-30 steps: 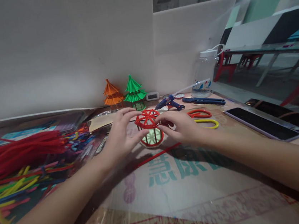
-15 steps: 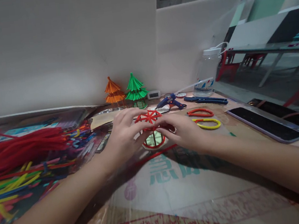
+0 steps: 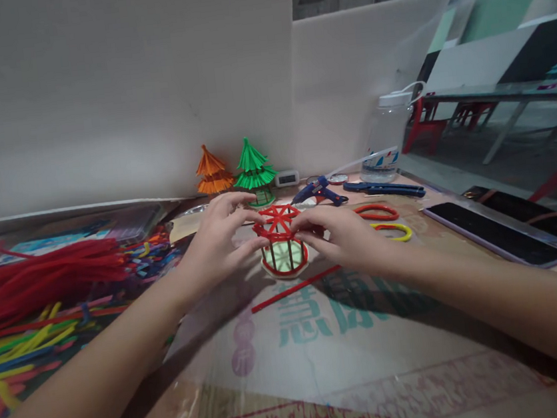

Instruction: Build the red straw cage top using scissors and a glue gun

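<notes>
A small round frame (image 3: 280,223) of red pipe cleaners on dark posts stands upright on a pale round base (image 3: 284,259). My left hand (image 3: 223,232) is at its left side, fingers curved and apart, the tips by the red top ring. On the other side my right hand (image 3: 334,229) has thumb and forefinger closed on the ring's right edge. In front of the base lies a straight red pipe cleaner (image 3: 288,292).
Orange (image 3: 211,170) and green (image 3: 254,168) tiered models stand behind. A glue gun (image 3: 319,191), blue pliers (image 3: 384,189), scissors (image 3: 392,231), a bottle (image 3: 385,136) and a phone (image 3: 492,231) lie rightward; pipe cleaners (image 3: 39,276) pile leftward.
My left hand has drawn back leftward from the front of the frame, and its fingers have spread. My right hand has shifted slightly right, uncovering the red top ring.
</notes>
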Available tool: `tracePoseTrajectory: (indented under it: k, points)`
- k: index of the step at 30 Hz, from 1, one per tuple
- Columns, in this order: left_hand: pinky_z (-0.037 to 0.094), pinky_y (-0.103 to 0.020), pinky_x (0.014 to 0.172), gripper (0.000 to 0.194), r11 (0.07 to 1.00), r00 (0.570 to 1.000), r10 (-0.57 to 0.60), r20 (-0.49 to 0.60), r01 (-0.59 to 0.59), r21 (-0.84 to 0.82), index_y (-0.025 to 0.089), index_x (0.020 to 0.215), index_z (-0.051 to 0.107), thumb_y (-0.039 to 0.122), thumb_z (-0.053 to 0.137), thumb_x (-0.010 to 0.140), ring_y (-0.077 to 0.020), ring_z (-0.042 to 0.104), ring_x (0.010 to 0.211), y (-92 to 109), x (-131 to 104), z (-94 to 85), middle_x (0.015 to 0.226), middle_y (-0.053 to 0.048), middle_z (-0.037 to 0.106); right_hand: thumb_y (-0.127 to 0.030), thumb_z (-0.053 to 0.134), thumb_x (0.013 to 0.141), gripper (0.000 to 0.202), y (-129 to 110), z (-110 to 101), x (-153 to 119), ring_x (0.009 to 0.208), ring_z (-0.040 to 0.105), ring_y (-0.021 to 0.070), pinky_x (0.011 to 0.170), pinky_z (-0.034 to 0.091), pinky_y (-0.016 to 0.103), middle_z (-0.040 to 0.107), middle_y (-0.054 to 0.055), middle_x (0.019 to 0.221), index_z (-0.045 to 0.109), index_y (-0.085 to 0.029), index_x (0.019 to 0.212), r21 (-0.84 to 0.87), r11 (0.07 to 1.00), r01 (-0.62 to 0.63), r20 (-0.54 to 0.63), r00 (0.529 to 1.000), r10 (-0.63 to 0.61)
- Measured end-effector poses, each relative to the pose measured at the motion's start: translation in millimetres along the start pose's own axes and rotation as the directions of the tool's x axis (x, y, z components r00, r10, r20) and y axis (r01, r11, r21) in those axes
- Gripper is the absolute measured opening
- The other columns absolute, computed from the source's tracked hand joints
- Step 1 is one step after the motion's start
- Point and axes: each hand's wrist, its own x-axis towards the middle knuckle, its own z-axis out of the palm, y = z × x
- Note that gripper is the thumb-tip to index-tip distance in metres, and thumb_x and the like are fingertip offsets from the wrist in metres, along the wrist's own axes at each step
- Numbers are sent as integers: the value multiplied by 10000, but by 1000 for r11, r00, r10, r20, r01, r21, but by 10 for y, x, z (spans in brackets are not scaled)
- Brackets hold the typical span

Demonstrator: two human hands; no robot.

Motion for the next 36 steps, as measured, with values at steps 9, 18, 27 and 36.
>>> tracePoseTrajectory:
  k: [9, 18, 27, 36]
  points:
    - [365, -530, 1123, 147, 1000, 998, -2, 56, 4, -30, 227, 974, 735, 327, 640, 926, -299, 473, 1315, 66, 3, 25, 1368, -97, 580, -123, 575, 901, 153, -14, 9, 10, 756, 625, 151, 677, 448, 262, 723, 43, 892, 681, -174, 998, 4, 1000, -22, 18, 1000, 22]
    - [380, -505, 1128, 116, 988, 994, -83, 77, 93, -125, 225, 919, 723, 315, 650, 912, -271, 493, 1322, 76, -7, 71, 1370, -93, 567, -129, 573, 902, 160, -29, 7, -8, 762, 620, 151, 683, 447, 264, 725, 40, 895, 685, -176, 1006, 10, 999, -41, 18, 999, 40]
    - [403, -483, 1106, 438, 995, 990, -93, -102, 91, -28, 215, 1304, 507, 320, 673, 913, -269, 496, 1296, 16, -101, 224, 1370, -124, 538, -230, 562, 947, 179, -49, -47, 13, 769, 635, 163, 684, 442, 276, 729, 46, 910, 672, -180, 1079, -91, 995, -35, 55, 998, 40]
    - [520, -442, 889, 553, 870, 871, -478, -116, 452, -195, 200, 1126, 464, 475, 778, 764, -253, 609, 975, -35, -382, 661, 1054, -62, 566, -401, 535, 950, 294, 248, -745, 237, 627, 568, 180, 581, 327, 303, 699, 51, 727, 719, -218, 811, -475, 856, -206, 66, 961, 267]
